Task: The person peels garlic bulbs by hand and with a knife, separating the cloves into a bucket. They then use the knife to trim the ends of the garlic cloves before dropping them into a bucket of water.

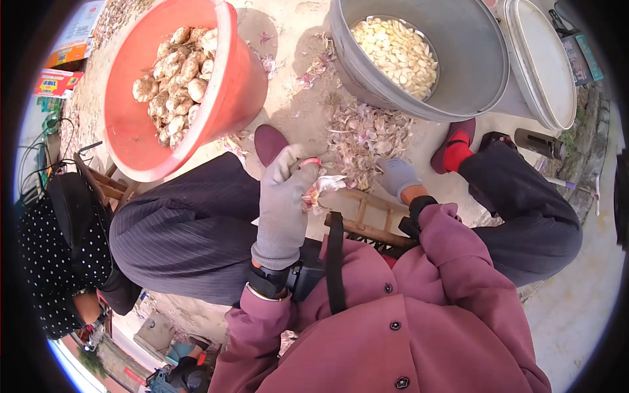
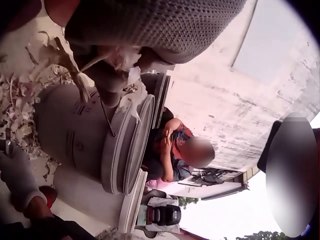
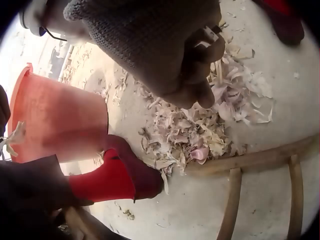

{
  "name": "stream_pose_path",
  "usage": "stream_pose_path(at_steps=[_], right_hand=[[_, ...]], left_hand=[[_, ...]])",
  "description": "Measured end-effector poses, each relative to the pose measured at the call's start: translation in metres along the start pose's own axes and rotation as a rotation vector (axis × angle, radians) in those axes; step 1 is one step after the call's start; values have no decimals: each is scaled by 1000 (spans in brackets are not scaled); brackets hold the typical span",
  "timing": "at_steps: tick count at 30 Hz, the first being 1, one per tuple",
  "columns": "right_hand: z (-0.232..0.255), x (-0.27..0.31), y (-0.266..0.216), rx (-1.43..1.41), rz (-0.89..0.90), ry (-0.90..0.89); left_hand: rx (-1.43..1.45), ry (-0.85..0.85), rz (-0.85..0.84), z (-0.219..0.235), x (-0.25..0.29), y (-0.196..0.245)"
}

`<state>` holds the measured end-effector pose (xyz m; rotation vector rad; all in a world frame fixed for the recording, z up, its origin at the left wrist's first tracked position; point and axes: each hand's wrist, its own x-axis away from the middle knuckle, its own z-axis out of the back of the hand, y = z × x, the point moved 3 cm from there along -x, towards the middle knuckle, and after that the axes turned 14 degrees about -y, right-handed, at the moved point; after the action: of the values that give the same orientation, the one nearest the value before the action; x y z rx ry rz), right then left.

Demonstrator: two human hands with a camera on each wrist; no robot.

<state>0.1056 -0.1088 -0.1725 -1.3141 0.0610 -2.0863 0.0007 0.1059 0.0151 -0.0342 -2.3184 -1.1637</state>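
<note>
My left hand point(image 1: 280, 203), in a grey knit glove, grips a garlic bulb point(image 1: 316, 195) whose loose papery skin hangs out past the fingers. In the left wrist view, pale strips of that skin point(image 2: 134, 92) dangle beneath the dark glove. My right hand point(image 1: 398, 177), gloved too, is held low over the heap of garlic skins point(image 1: 367, 137). Its fingers curl around a small metal piece point(image 3: 210, 34), like a short blade, mostly hidden by the glove; I cannot tell its exact kind.
A red tub point(image 1: 246, 85) of whole garlic bulbs point(image 1: 177, 85) stands front left. Ahead, a grey bucket point(image 1: 468, 65) contains peeled cloves point(image 1: 396, 56). A lidded white bucket point(image 1: 540, 62) is to its right. A wooden stool frame point(image 1: 367, 229) lies between my legs; another person point(image 1: 62, 255) sits at left.
</note>
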Motion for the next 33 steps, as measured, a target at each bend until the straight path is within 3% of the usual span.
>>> stream_pose_path(at_steps=[2,5,9,11,14,18,22,24,26,28,30,32,33], right_hand=[[-20,-8,11,41,-48,43],[-31,-25,14,71,-65,-29],[-27,-34,8,174,-86,-86],[-28,-34,8,358,-70,-88],[-30,-39,5,425,-115,-166],[-32,-37,12,400,-83,-129],[-10,-33,10,192,-40,-135],[19,-27,-2,86,-22,-130],[46,-9,-21,-262,9,-410],[80,24,-50,-266,34,-391],[106,55,-72,-268,60,-366],[124,86,-89,-526,243,-301],[129,104,-97,-519,248,-287]], left_hand=[[-79,-29,41,6,-4,-3],[-118,30,195,-3,-10,-5],[-57,6,30,-12,-17,-4],[-43,-7,64,-10,-17,-6],[-18,-18,114,-12,-18,-5],[15,-35,121,-8,-14,-11],[-83,-124,14,-16,-9,-3],[-8,-115,104,-21,-2,-2],[-25,-162,117,-28,6,4],[-44,-204,135,-34,15,3],[-17,-193,30,-37,19,-2],[-12,-185,19,-44,27,6],[-1,-157,19,-46,31,9]])
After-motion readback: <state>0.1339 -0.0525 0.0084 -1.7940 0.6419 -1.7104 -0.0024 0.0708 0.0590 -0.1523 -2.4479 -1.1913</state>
